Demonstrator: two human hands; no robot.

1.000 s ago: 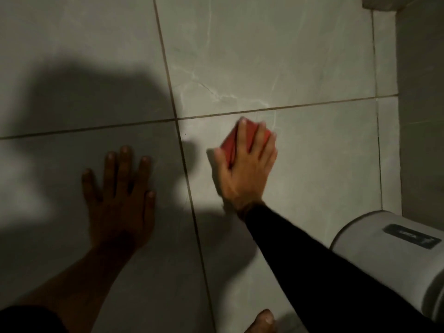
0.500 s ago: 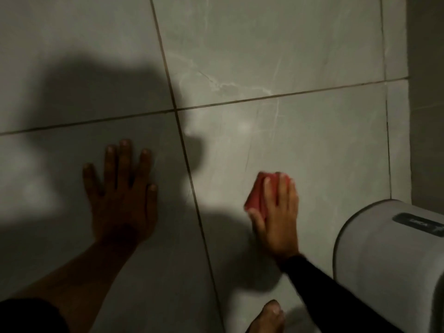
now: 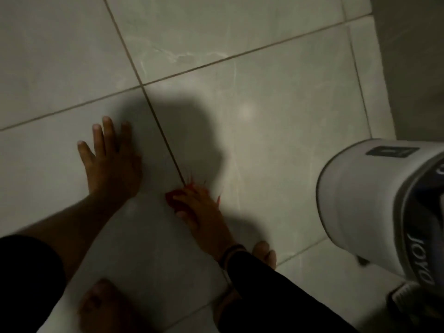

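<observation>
Bare feet (image 3: 103, 306) nearest. R hand (image 3: 201, 212) just beyond, fingers curled over red sponge (image 3: 174, 200), pressing it on floor (image 3: 276, 140) at grout line (image 3: 168, 150); L hand (image 3: 113, 162) flat, fingers spread, left of it. White bucket (image 3: 355, 200) far right.

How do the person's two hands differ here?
The left hand lies flat on the tile with its fingers spread and holds nothing; the right hand holds a red sponge against the tile. The left forearm is bare; the right arm wears a black sleeve down to the wrist. The left hand looks sharp, the right hand blurred. Both rest on the grey tiles.
</observation>
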